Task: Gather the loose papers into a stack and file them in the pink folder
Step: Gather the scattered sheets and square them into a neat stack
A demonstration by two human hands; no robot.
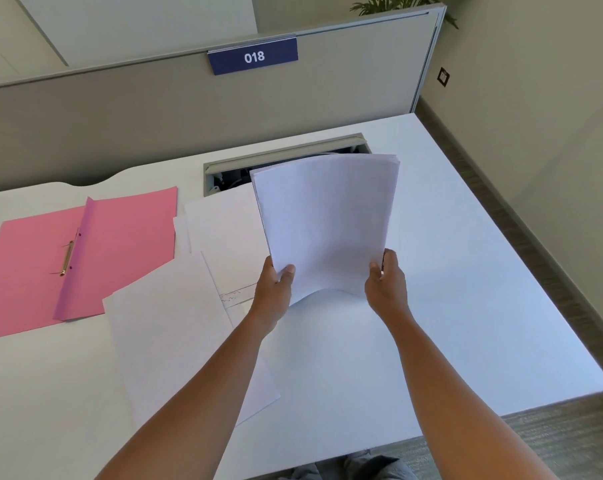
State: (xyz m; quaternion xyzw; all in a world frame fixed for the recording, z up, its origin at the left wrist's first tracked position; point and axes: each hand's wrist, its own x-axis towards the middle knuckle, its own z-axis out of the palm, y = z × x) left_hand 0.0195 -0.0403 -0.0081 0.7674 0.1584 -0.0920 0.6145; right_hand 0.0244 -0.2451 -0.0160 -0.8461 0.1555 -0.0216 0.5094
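Stack (327,223) held upright off the worktop (466,271), left hand (275,289) and right hand (386,289) fingers pinched shut on its bottom corners, likely to square edges; loose sheets (175,323) lie at 9 o'clock, open pink folder (120,230) beyond, clasp exposed for filing.
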